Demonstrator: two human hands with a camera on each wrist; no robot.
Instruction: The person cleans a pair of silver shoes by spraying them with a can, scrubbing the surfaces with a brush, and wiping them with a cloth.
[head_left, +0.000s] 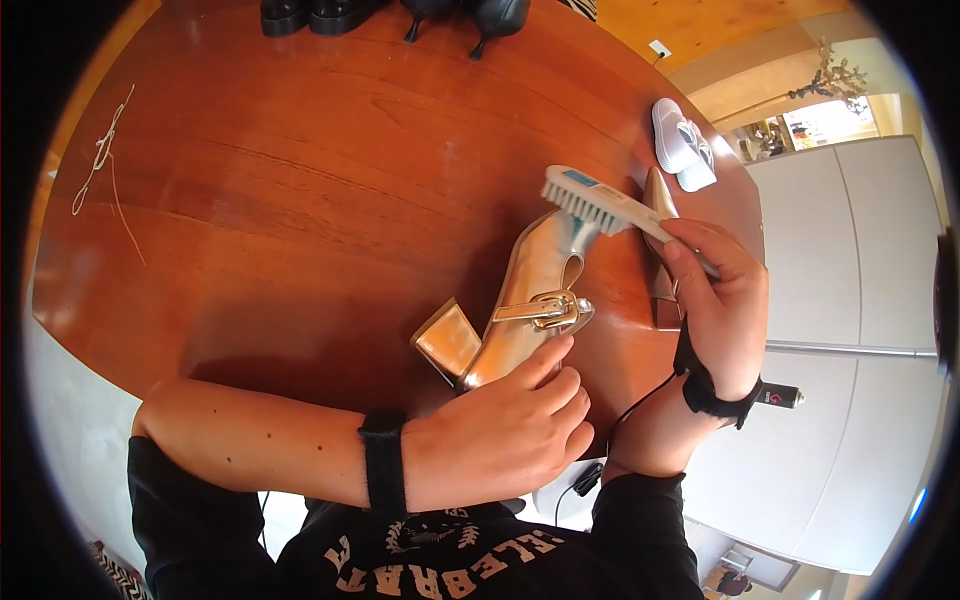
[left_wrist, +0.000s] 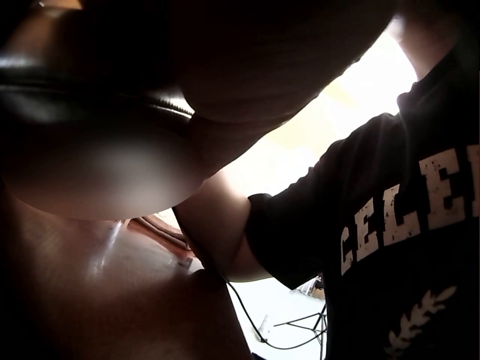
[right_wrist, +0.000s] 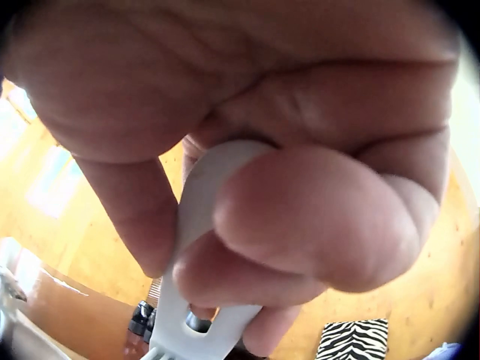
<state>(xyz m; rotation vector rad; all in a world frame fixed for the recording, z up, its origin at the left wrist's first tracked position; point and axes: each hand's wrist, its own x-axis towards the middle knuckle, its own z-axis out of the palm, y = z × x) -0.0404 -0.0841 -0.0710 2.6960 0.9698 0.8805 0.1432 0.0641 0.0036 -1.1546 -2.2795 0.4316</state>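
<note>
A metallic gold heeled shoe (head_left: 530,265) lies on the table, its block heel (head_left: 450,340) pointing left and its toe away from the body. My left hand (head_left: 505,425) grips its back end, the index finger stretched toward the buckle (head_left: 553,310); the thumb is hidden. In my right hand (head_left: 725,310), the handle of a white brush (head_left: 600,200) is pinched, and the bristles are at the shoe's toe. The right wrist view shows fingers around the white handle (right_wrist: 202,334). The left wrist view is dark, with the grip unclear.
Another gold shoe (head_left: 657,190) stands beyond the brush, with white shoes (head_left: 682,145) farther back. Black shoes (head_left: 325,14) and black heels (head_left: 495,14) stand at the table's far edge. A thin cord (head_left: 103,150) lies on the table (head_left: 270,130) at the left.
</note>
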